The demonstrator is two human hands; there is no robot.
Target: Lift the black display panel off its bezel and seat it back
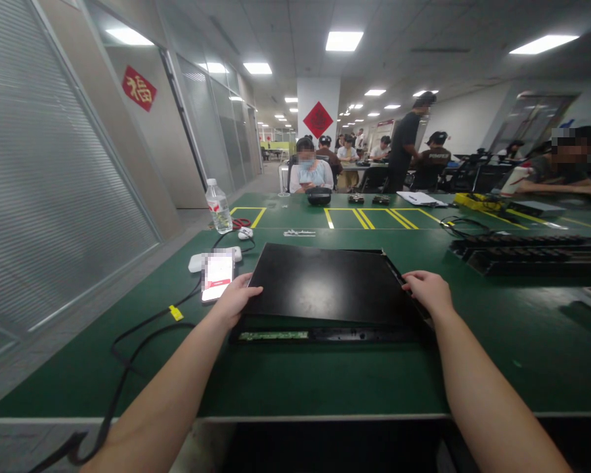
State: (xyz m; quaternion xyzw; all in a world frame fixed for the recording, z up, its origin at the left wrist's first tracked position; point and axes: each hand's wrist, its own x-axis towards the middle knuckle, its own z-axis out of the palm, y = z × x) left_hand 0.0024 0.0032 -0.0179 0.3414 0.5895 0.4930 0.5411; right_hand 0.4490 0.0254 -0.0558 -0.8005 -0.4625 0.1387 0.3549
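A glossy black flat panel (pixel 320 282), like a screen panel, lies at a slight slant over a shallow black frame (pixel 364 334). Along the frame's near side a strip of green circuit board (pixel 273 336) shows. My left hand (pixel 239 297) grips the panel's left edge, thumb on top and the other fingers hidden below. At the right side, my right hand (pixel 429 293) has its fingers closed on the frame's rim, beside the panel's edge. What lies under the panel is hidden.
Left of the panel are a lit phone (pixel 218 276), a water bottle (pixel 218 207), a white mouse (pixel 245 233) and a black cable (pixel 128 358). Long black parts (pixel 522 253) lie to the right. A seated person (pixel 311 172) faces the green table (pixel 354 381); other people are behind.
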